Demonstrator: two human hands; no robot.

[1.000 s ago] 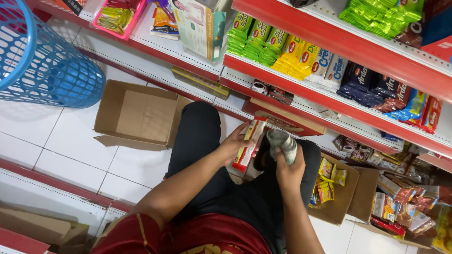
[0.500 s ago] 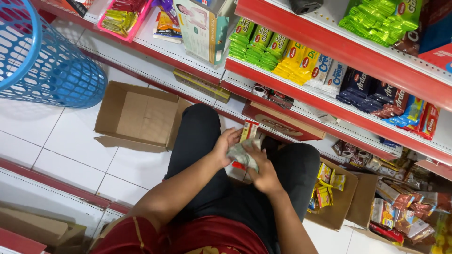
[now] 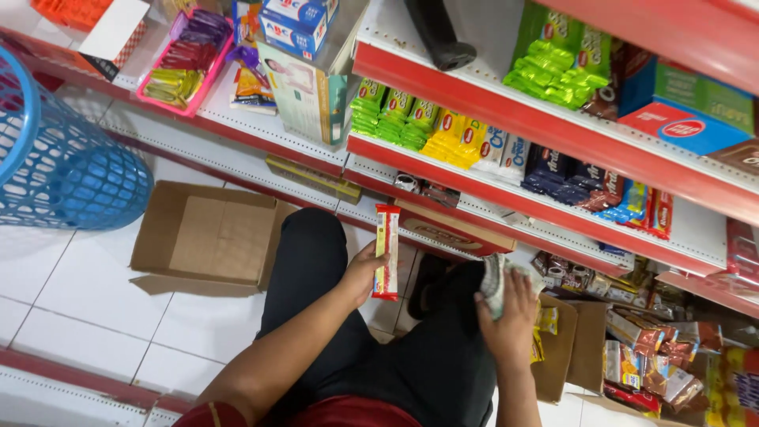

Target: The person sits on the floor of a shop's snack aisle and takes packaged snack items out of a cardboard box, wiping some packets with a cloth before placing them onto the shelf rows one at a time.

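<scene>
My left hand (image 3: 360, 273) grips a long red and cream snack pack (image 3: 387, 251), held upright above my left knee. My right hand (image 3: 509, 307) is closed on a crumpled grey-white cloth (image 3: 496, 278), over my right knee. The two hands are apart. I am crouched in black trousers in front of red shop shelves (image 3: 506, 119) stocked with rows of green, yellow, white and dark blue snack packs.
An empty open cardboard box (image 3: 207, 237) lies on the white tiled floor to my left. A blue plastic basket (image 3: 55, 170) stands further left. A box of small yellow packets (image 3: 553, 336) and more loose packets sit at the right.
The hands have separated: the left one lifted the snack pack upright, the right one moved right with the cloth. The view tilted up towards the shelves.
</scene>
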